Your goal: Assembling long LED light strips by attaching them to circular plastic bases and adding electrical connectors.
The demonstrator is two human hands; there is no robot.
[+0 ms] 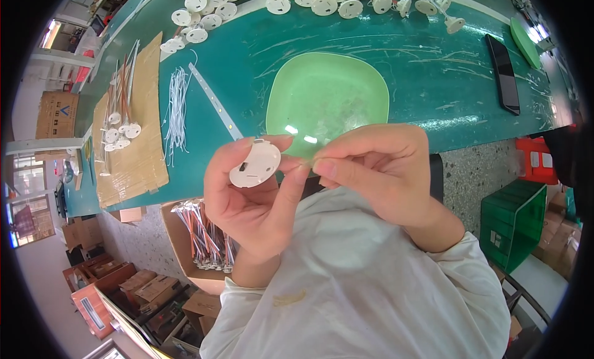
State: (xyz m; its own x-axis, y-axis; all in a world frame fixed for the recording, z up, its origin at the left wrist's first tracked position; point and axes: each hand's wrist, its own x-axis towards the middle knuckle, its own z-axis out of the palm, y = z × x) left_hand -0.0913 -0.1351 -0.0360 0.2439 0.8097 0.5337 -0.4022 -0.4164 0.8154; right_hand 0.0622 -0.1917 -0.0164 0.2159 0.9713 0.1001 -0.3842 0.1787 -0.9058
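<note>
Disc [255, 164], white and round, sits in the left hand [250, 213] above the near edge of the table [433, 93], its flat face tilted up toward the head view. That left grip holds it by the rim, fingers curled around its far and left sides, while the thumb reaches rightward past it. The right hand [390, 173] is just to the right, its grip narrowed to a pinch, tips beside those of the left; whether something thin is caught there I cannot tell. So the disc lies left of the right grip, slightly apart from it, with the left hand the nearer. The strip [213, 102] has its long axis slanting rightward as it nears the table's near edge, its lower end lost behind the left fingers; whether it joins the disc is hidden. Beyond the hands, by the near edge, lies the plate [328, 86]; wires [177, 111] lie left of the strip.
</note>
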